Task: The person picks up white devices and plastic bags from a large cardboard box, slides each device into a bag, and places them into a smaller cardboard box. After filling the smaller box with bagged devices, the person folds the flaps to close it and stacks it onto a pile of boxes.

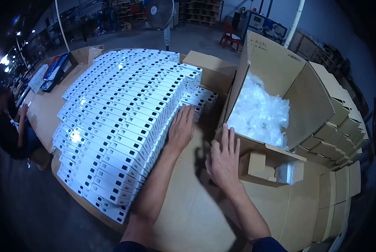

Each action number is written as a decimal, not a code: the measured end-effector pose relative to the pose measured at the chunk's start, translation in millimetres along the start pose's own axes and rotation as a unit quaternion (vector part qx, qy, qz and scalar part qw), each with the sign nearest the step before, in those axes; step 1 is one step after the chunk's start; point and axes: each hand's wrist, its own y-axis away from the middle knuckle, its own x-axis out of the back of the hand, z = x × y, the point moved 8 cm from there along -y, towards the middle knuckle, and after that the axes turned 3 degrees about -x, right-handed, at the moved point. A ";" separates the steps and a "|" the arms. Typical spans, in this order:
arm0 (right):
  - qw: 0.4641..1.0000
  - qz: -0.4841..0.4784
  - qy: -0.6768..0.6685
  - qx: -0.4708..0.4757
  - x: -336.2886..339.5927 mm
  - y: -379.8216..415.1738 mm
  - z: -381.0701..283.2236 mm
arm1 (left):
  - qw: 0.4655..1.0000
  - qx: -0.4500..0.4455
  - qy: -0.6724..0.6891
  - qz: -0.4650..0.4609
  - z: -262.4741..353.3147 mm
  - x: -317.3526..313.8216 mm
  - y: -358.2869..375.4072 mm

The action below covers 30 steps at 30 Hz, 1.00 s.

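Rows of thin white boxes (pixel 120 113) with small dark squares on their ends are stacked on the cardboard-covered table (pixel 188 206). My left hand (pixel 182 128) rests against the right side of this stack, fingers extended and close together, gripping nothing visible. My right hand (pixel 224 159) has its fingers spread, with the fingertips at the near edge of a large open carton (pixel 280 75). Clear plastic bags (pixel 259 111) fill the carton's bottom. Just right of my right hand lies a small open cardboard box (pixel 255 166) with clear plastic at its right end.
Flattened or folded cartons (pixel 339 126) are piled on the right. A closed brown box (pixel 209 65) stands behind the stack. At the far left, a person (pixel 11 126) is at the table near a blue box (pixel 57 69). A fan (pixel 159 14) and red chair (pixel 230 35) stand beyond.
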 end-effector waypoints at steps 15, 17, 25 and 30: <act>0.961 0.059 -0.270 -0.025 51.1 6.9 11.6 | 0.990 0.034 0.049 0.127 49.3 93.1 16.5; 0.886 -0.022 -0.453 -0.094 53.5 9.7 18.3 | 0.987 0.038 0.075 0.139 79.2 120.7 30.4; 0.715 -0.088 -0.683 -0.119 80.8 30.7 50.4 | 0.976 -0.067 0.202 0.044 211.4 167.9 11.7; 0.791 -0.038 -0.588 -0.161 145.6 23.3 110.6 | 0.942 -0.030 0.333 -0.031 216.8 137.3 -76.4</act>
